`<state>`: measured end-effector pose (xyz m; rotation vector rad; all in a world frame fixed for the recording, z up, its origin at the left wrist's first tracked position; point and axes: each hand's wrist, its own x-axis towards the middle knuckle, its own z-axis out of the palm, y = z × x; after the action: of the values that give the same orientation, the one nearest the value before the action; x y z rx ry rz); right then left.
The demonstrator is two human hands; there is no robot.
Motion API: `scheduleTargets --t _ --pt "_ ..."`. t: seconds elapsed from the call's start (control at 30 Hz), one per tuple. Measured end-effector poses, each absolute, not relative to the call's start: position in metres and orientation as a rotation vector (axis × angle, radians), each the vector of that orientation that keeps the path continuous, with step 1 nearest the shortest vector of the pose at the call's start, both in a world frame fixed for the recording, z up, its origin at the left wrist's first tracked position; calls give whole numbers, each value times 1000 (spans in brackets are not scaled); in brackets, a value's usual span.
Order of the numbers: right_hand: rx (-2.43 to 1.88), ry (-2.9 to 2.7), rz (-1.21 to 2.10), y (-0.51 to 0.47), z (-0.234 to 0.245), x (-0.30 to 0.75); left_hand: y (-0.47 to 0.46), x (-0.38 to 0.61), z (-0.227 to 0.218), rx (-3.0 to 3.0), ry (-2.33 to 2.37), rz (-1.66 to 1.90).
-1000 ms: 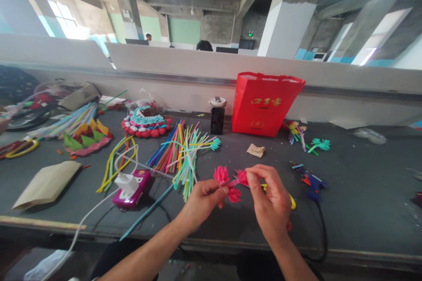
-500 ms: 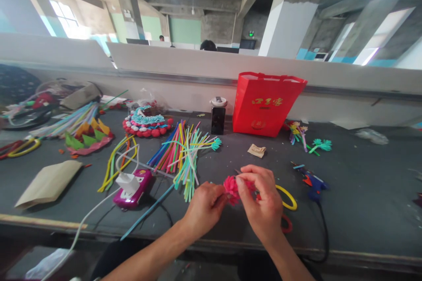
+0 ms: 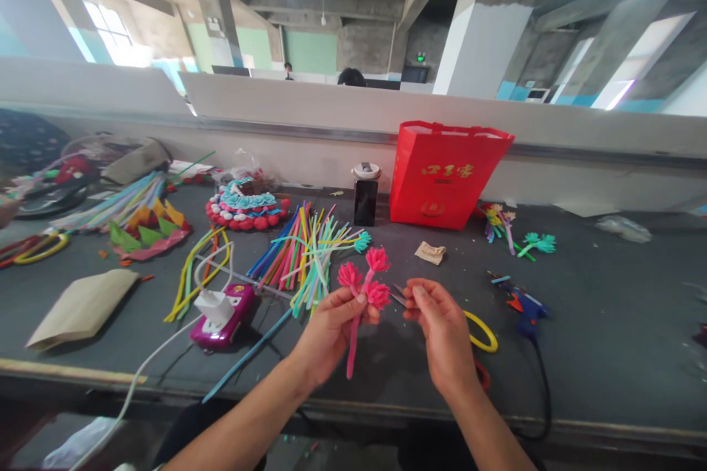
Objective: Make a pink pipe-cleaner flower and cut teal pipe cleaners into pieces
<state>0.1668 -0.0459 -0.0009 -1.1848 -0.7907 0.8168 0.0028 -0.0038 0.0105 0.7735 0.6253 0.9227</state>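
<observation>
My left hand (image 3: 336,327) is closed around the stem of a pink pipe-cleaner flower (image 3: 378,294). Three fluffy pink heads stand above the fingers, and the stem's tail hangs below them. Just right of it, my right hand (image 3: 436,316) is apart from the flower, its thumb and fingers pressed together. Whether anything small is pinched there is hidden. Scissors (image 3: 482,333) with one yellow and one red handle lie on the table behind and under my right hand, their dark blade tips showing left of the fingers.
Loose pipe cleaners (image 3: 309,257) lie beyond my left hand, beside a purple power strip (image 3: 224,316). A blue glue gun (image 3: 527,311) with a black cord lies on the right. A red bag (image 3: 450,180) and a phone (image 3: 365,202) stand at the back.
The pink flower has been raised and turned upright in my left hand, so its heads and stem now show. My right hand has come off it, slightly to the right.
</observation>
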Motion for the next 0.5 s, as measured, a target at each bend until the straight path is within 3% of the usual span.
scheduleTargets --t 0.3,0.5 --pt "-1215 -1116 831 -52 4 149 -5 4 6 877 606 925" --pt "-1226 -1031 803 -52 3 154 -5 4 7 813 615 818"
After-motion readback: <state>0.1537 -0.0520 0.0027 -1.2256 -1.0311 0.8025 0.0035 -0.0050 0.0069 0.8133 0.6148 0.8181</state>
